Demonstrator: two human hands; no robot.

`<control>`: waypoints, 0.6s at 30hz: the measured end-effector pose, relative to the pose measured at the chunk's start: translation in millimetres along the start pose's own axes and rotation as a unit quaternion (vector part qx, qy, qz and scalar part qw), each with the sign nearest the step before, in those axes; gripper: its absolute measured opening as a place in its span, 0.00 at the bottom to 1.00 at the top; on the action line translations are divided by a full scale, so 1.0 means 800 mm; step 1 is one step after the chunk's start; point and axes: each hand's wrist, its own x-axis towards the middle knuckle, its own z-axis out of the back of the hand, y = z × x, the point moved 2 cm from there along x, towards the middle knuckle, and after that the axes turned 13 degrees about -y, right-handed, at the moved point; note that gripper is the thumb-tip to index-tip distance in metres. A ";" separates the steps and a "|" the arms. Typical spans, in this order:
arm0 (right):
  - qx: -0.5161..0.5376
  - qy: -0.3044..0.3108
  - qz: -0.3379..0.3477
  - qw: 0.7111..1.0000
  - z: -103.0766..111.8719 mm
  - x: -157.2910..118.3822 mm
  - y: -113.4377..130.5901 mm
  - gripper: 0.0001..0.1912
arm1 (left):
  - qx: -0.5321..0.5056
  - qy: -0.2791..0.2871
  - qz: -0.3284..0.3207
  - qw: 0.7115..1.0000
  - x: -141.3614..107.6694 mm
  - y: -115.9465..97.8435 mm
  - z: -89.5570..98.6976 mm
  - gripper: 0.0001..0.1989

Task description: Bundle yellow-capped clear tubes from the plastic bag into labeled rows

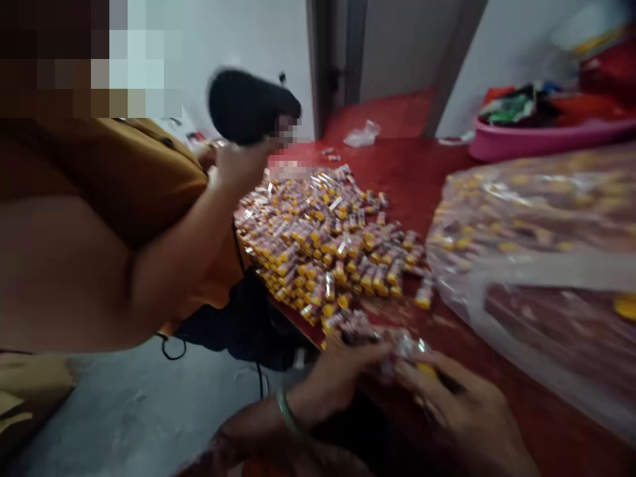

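Small tubes with yellow ends and clear wrapping (318,245) lie heaped on a red table. At the table's near edge my left hand (340,371), with a pale green bangle on its wrist, grips a few wrapped tubes (358,324). Close beside it on the right, my right hand (467,404) has its fingers closed around a yellow-ended tube (426,370). Motion blur hides how many tubes the fingers hold. Shiny clear film shows between the two hands.
At the left a co-worker in a mustard top (144,159) holds a black hair dryer (248,106) over the heap. A big clear bag of tubes (536,212) lies at right. Behind it stands a pink basin (497,142) of coloured things. Crumpled plastic (362,134) lies farther back.
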 end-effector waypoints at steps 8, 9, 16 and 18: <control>0.121 0.063 -0.159 0.978 0.005 -0.002 0.008 0.16 | -0.011 -0.132 -0.016 0.991 0.021 -0.038 0.020 0.21; 0.126 0.065 -0.144 0.979 0.006 -0.002 0.010 0.15 | -0.016 -0.142 -0.014 0.990 0.021 -0.040 0.019 0.21; 0.140 -0.022 -0.027 0.990 -0.014 -0.009 0.025 0.09 | -0.054 -0.138 -0.012 0.989 0.026 -0.035 0.019 0.22; 0.129 -0.049 0.004 0.990 -0.019 -0.012 0.024 0.08 | -0.061 -0.132 -0.005 0.989 0.026 -0.032 0.021 0.22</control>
